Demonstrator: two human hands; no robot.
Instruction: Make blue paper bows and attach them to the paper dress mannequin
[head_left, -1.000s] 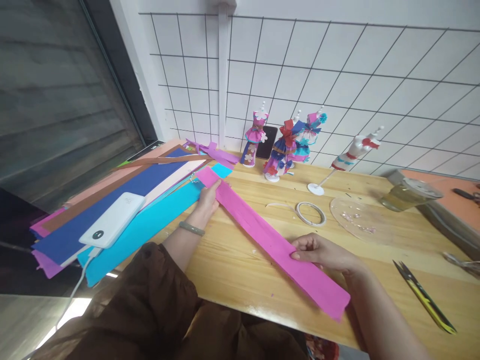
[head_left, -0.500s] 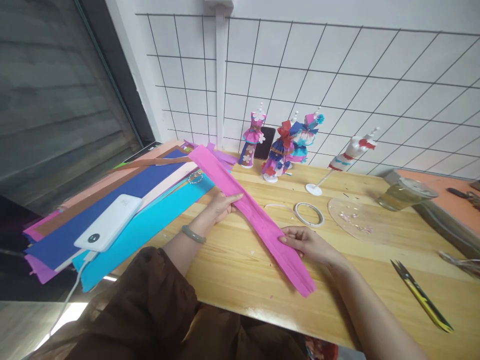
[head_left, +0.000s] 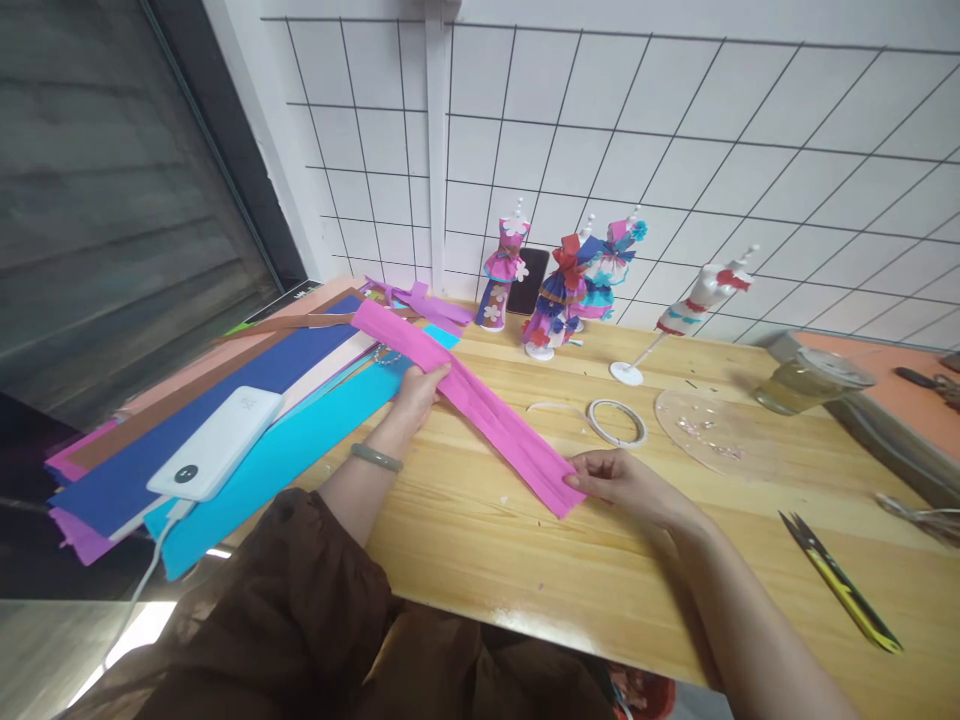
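Note:
A long strip of pink crepe paper [head_left: 499,425] stretches diagonally between my hands above the wooden table. My left hand [head_left: 424,395] is closed on the strip's left portion, thumb on top and the other fingers mostly hidden beneath. At the strip's near right end, my right hand [head_left: 615,482] pinches the edge between thumb and fingers. The far left end of the strip lies over a stack of coloured paper, with blue [head_left: 315,425] and dark blue [head_left: 202,405] sheets showing. A roll of white tape [head_left: 616,424] is on the table beyond my right hand.
A white power bank [head_left: 217,445] with a cable rests on the papers. Small dressed mannequins [head_left: 555,300] and a barer one [head_left: 697,310] stand at the back. Yellow-handled thread snips [head_left: 840,585], a clear dish [head_left: 705,430] and a drink cup [head_left: 810,380] are on the right.
The pink strip has shifted up and left with my left hand. My right hand, which held it partway along, now grips its near end.

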